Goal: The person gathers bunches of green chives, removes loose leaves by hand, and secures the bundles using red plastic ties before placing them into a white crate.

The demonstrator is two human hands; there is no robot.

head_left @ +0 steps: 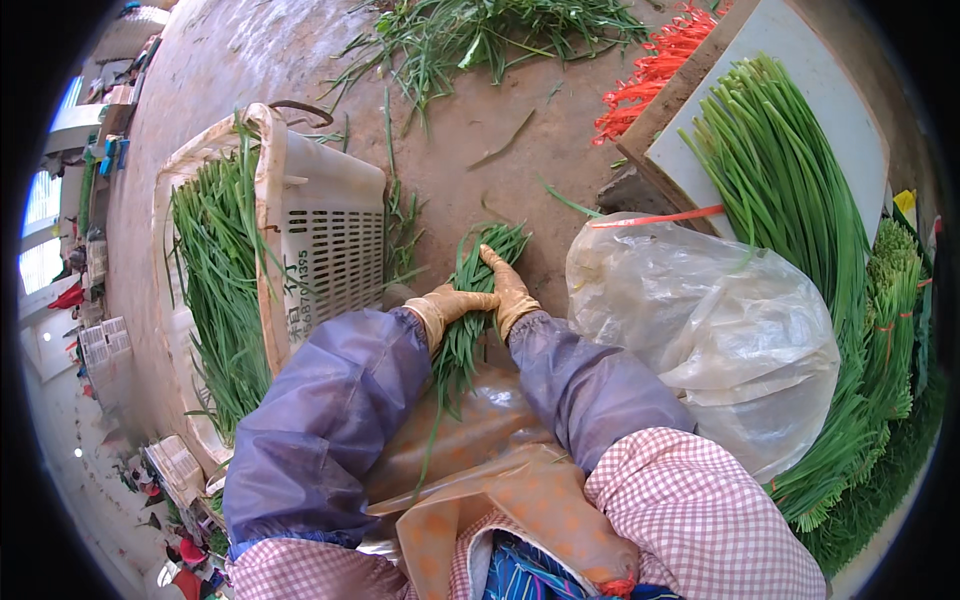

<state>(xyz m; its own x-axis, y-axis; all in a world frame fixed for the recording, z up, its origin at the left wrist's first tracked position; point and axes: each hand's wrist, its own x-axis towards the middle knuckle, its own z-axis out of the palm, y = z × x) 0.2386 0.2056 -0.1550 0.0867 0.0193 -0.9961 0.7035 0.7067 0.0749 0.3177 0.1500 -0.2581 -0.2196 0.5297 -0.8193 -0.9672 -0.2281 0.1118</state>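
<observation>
Both my hands, in tan-yellow gloves, are on a small bunch of green chives [462,335] in front of my apron. My left hand [436,308] is wrapped round the bunch from the left, its thumb lying across the stalks. From the right, my right hand [510,290] closes on the same bunch, one finger stretched up along the leaves. The leaves spread out above the hands and hang loose below them. Parts of both hands' fingers are hidden behind the bunch.
At the left stands a white plastic crate [335,200] full of chives [215,290]. A clear plastic bag [700,330] lies right, beside a white board [800,60] bearing long green stalks [785,170]. Red ties [650,75] hang beyond; loose leaves [480,40] litter the floor.
</observation>
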